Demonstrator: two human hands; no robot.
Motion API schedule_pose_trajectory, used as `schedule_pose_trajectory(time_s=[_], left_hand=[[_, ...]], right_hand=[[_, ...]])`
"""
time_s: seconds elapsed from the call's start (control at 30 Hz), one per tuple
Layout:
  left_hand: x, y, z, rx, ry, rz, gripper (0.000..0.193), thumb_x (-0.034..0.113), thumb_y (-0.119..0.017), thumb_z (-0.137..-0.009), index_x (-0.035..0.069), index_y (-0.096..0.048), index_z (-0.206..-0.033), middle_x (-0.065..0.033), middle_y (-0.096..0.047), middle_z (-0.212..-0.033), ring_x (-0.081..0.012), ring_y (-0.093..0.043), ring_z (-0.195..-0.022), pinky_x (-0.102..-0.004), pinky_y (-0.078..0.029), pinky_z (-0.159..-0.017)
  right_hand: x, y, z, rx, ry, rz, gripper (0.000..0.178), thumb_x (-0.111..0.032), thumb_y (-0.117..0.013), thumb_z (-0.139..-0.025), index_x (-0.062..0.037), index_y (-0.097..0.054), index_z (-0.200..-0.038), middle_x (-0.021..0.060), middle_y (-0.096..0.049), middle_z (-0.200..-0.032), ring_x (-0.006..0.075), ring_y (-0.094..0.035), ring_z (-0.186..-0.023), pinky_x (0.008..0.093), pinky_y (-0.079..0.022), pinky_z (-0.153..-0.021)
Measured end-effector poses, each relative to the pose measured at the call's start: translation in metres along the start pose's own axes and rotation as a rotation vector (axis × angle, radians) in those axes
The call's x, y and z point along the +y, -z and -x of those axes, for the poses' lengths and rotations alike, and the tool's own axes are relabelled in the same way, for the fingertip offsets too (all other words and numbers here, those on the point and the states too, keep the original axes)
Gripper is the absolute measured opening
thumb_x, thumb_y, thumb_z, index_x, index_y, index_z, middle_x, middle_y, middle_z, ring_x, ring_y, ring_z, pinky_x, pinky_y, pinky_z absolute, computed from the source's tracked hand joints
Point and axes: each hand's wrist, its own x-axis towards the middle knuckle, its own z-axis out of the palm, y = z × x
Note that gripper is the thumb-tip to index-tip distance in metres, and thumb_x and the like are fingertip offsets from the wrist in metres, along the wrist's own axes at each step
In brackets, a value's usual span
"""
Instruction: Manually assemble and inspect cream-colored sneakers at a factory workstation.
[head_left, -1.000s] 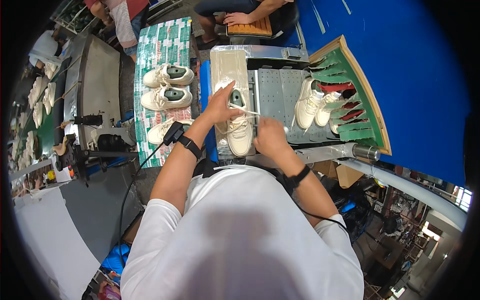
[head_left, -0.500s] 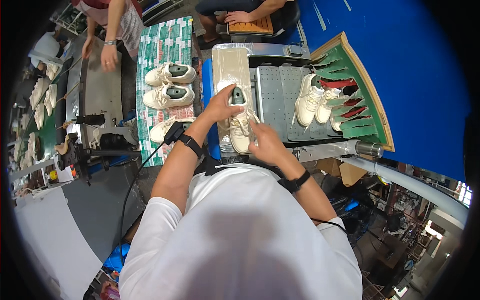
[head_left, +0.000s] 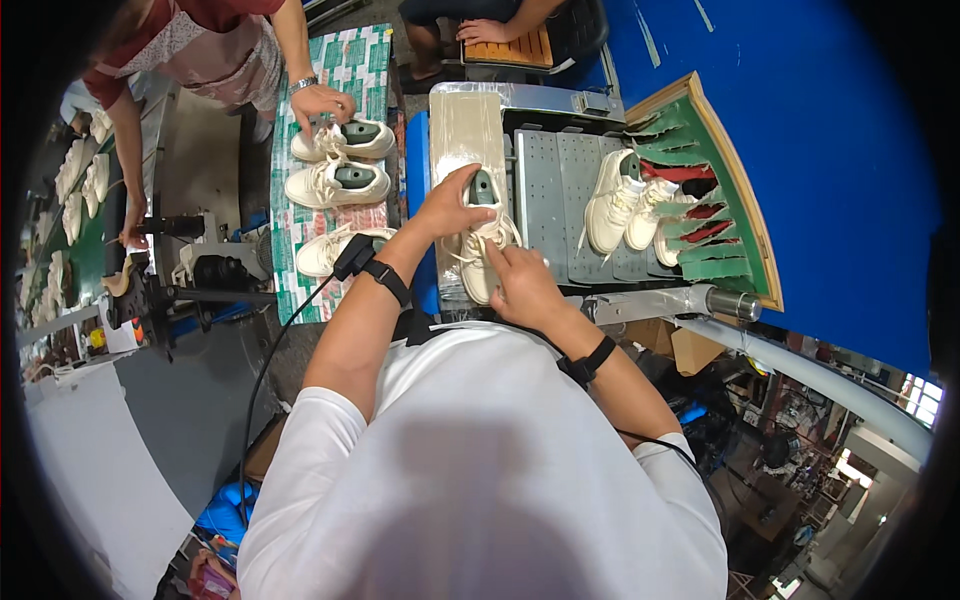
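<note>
**Cream sneaker held in both hands at the metal table**

So the cream sneaker (head_left: 478, 245) sits right in front of the person, on the near edge of the grey perforated table (head_left: 545, 180). Its long axis runs away from the body, heel end with the dark green insole pointing up and away, toe toward the chest. The left hand (head_left: 447, 208) has its grip clamped around the heel collar, and the right hand (head_left: 520, 283) is closed on the laces near the toe.

Just left of the shoe lies a long tan sheet (head_left: 466, 130). To the right, a pair of sneakers (head_left: 628, 205) leans against a green rack with red slots (head_left: 715, 190), blue wall behind.

Further left there's a green patterned cloth (head_left: 340, 70) with more cream shoes, where another person's hand (head_left: 322, 103) rests on one. A black cable (head_left: 275, 350) trails from the left wrist.
</note>
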Motion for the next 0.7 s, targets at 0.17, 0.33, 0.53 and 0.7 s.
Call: schedule_pose_trajectory(time_s=[0.17,0.33,0.53,0.7], left_hand=[[0.005,-0.002,-0.002,-0.019,0.007,0.029,0.099,0.027,-0.095,-0.075,0.005,-0.046,-0.158,-0.0222,-0.053,-0.156,-0.0355,-0.055,-0.141,-0.0392,-0.045,-0.117],[-0.012,0.008,0.002,-0.061,0.053,0.217,0.098,0.022,-0.095,-0.076,0.005,-0.046,-0.158,-0.0215,-0.057,-0.152,-0.0330,-0.057,-0.139,-0.0388,-0.047,-0.115],[-0.013,0.013,0.022,-0.091,0.131,0.419,0.093,0.013,-0.091,-0.082,0.007,-0.042,-0.161,-0.0195,-0.054,-0.157,-0.0289,-0.057,-0.139,-0.0387,-0.048,-0.113],[-0.052,0.020,0.072,0.016,0.390,1.031,0.103,0.016,-0.084,-0.091,0.010,-0.018,-0.170,-0.0194,-0.043,-0.165,-0.0292,-0.053,-0.142,-0.0409,-0.048,-0.113]], right_hand=[[-0.008,-0.003,-0.013,-0.058,-0.086,-0.291,0.068,-0.016,-0.070,-0.084,0.0083,-0.055,-0.146,0.0219,-0.067,-0.111,0.0366,-0.067,-0.102,0.0440,-0.052,-0.094],[0.002,0.032,0.004,-0.270,-0.426,-0.937,0.059,-0.016,-0.061,-0.094,0.0076,-0.055,-0.148,0.0243,-0.069,-0.129,0.0304,-0.065,-0.123,0.0374,-0.047,-0.109],[0.016,0.002,0.035,0.093,-0.503,-1.011,0.062,-0.010,-0.052,-0.094,0.0015,-0.052,-0.155,0.0072,-0.069,-0.118,0.0140,-0.064,-0.098,0.0300,-0.051,-0.095],[0.064,-0.012,0.076,0.217,-0.647,-0.773,0.058,-0.019,-0.064,-0.099,0.0048,-0.055,-0.151,0.0163,-0.073,-0.126,0.0202,-0.067,-0.109,0.0326,-0.052,-0.098]])
